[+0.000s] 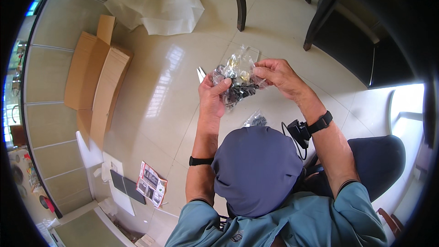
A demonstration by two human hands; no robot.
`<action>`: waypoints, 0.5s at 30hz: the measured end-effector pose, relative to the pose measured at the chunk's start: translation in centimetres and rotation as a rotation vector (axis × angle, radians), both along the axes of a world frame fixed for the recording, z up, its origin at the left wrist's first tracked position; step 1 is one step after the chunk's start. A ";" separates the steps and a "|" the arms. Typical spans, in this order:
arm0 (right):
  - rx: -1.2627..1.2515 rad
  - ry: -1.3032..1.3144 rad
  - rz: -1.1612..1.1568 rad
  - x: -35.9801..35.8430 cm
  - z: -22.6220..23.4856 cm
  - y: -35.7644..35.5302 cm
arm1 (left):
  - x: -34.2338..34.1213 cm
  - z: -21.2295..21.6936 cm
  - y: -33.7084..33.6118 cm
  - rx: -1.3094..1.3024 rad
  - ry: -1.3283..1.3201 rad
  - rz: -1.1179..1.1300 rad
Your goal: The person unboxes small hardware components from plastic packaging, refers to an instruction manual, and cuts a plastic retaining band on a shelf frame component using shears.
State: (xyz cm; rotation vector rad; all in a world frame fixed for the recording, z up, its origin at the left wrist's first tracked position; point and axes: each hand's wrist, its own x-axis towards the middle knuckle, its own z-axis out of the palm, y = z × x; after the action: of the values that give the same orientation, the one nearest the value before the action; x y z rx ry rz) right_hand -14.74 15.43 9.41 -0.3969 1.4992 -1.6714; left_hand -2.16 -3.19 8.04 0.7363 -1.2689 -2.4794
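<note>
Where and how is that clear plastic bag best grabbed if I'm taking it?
Pinch the clear plastic bag by its crinkled far end, coming in from the top of the picture. The left hand and right hand hold its sides, and the dark parts bunch toward the near end, so the far plastic looks slack and probably easiest to grasp.
</note>
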 end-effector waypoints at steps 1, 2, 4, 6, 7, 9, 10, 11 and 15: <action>-0.036 -0.044 0.019 0.1 0.1 0.1 | 0.0 0.1 0.0 -0.006 0.020 0.005; -0.072 -0.088 0.038 0.2 0.3 0.3 | 0.0 0.2 0.0 -0.006 0.023 0.005; -0.058 -0.051 0.060 0.2 0.6 0.2 | 0.1 0.4 -0.1 -0.023 0.048 0.003; -0.040 -0.011 0.077 0.1 0.6 0.2 | 0.2 0.1 -0.1 -0.008 0.043 0.007; -0.013 -0.017 0.024 -0.2 0.4 0.3 | 0.1 -0.1 0.0 0.008 0.036 0.011; 0.014 -0.021 -0.032 -0.6 0.1 0.7 | 0.2 0.0 0.2 0.016 0.045 0.028; -0.004 -0.041 -0.082 -0.7 0.1 1.0 | 0.2 0.1 0.3 0.022 0.050 0.049; -0.022 -0.060 -0.133 -0.8 0.0 1.2 | 0.3 0.0 0.2 0.023 0.052 0.047; -0.033 -0.018 -0.200 0.6 2.2 -0.3 | 0.6 -0.1 -0.2 -0.031 0.037 0.079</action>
State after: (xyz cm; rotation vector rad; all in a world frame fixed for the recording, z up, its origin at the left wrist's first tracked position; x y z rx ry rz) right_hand -14.10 15.13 11.63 -0.2557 1.5414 -1.8520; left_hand -1.61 -3.43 7.91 0.7153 -1.2382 -2.3940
